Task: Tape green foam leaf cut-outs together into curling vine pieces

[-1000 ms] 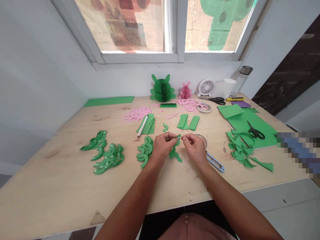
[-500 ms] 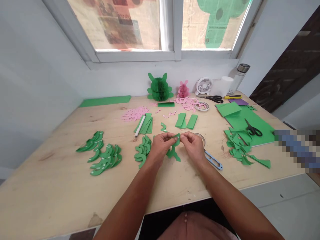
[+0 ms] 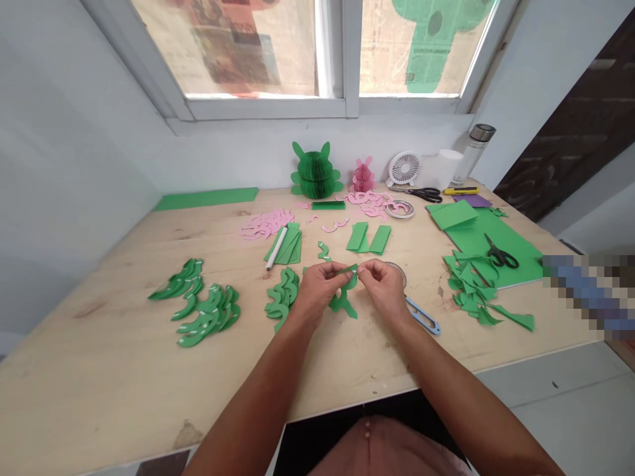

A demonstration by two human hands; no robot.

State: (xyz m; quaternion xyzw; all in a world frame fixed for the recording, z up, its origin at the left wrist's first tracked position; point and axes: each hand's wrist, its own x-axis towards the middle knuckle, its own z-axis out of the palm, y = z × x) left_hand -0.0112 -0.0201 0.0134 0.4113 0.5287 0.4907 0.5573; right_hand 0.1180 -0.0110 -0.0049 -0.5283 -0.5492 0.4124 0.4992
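Between finger and thumb, my left hand (image 3: pixel 317 291) pinches a curved green paper cutout (image 3: pixel 352 281) just above the table. My right hand (image 3: pixel 383 284) is closed, its fingertips at the cutout's right end on a small white bit of tape (image 3: pixel 355 270). More green paper (image 3: pixel 343 305) shows below and between the hands; whether it joins the held cutout I cannot tell. Left of my left hand lies a stack of curved green cutouts (image 3: pixel 282 294). By my right hand are a tape roll (image 3: pixel 397 270), partly hidden, and a blue cutter (image 3: pixel 421 315).
Green cutouts with white strips (image 3: pixel 211 317) lie at left. Folded green cards hold a white pen (image 3: pixel 276 248). Pink cutouts (image 3: pixel 268 223) and a green paper honeycomb figure (image 3: pixel 316 173) are farther back. At right, black scissors (image 3: pixel 501 252) rest on green sheets beside green scraps (image 3: pixel 469 287).
The view has shifted very slightly. Both hands keep their pinch at the same place on the green cutout, and nothing on the table has visibly moved.
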